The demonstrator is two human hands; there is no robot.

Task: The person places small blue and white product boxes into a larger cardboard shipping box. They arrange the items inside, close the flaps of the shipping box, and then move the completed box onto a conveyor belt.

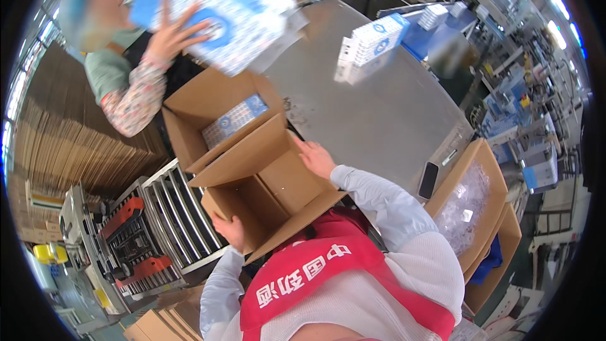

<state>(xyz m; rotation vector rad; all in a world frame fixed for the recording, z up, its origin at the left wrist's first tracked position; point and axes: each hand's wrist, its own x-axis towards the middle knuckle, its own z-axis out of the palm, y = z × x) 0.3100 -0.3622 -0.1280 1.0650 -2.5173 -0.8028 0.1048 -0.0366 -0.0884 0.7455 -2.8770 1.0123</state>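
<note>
An open cardboard box (pixel 287 180) sits tilted in front of me, bare brown walls showing inside. My left hand (pixel 230 232) grips its left side, fingers bent over the cardboard edge. At the right side, my right hand (pixel 317 159) holds the upper rim with its fingers laid along the wall. Just beyond stands a second open carton (pixel 262 91) with a blue-and-white printed pack (pixel 235 120) inside. Above that carton, a co-worker's hand (pixel 178 31) is spread against a large blue-and-white block of packs (pixel 249 25), somewhat blurred.
A grey metal table (pixel 353 113) bears a stack of white-and-blue packs (pixel 372 44) and a phone (pixel 428 180). To my right, a carton (pixel 483 151) holds clear plastic pieces (pixel 467 208). Metal rollers (pixel 180 208) run on the left, near piled flat cardboard (pixel 76 107).
</note>
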